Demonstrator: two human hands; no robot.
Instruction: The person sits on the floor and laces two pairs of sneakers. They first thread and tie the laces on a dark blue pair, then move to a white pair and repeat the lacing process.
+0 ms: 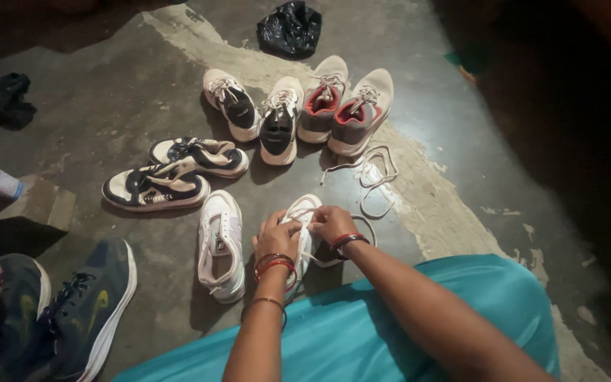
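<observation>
At the bottom of the view a teal cloth garment (390,332) covers the person's lap, and both forearms reach forward over it to a white lace-up sneaker (304,212) standing on the grey concrete floor (107,113) just in front of the knees. The left hand (277,237), with red and metal bangles at the wrist, is closed over the top of this sneaker, its fingers pinching the white shoelace (319,260); the right hand (332,223), also wearing red bangles, grips the lacing at the tongue, its fingers curled tight. A loop of the lace trails out to the right of the shoe. Just to the left lies the matching white sneaker (220,244), apart from the hands. Further left, near the frame's corner, sits a dark blue sports shoe with yellow markings (90,308). Beyond the white pair rests a pair of white and navy trainers (171,173), lying side by side and touching. A loose pale shoelace (376,177) curls on the floor right of centre. Farther on, four shoes stand in a row: two cream shoes with black linings (256,113) and two grey shoes with red linings (344,106). At the far edge lies a crumpled black plastic bag (290,28).
</observation>
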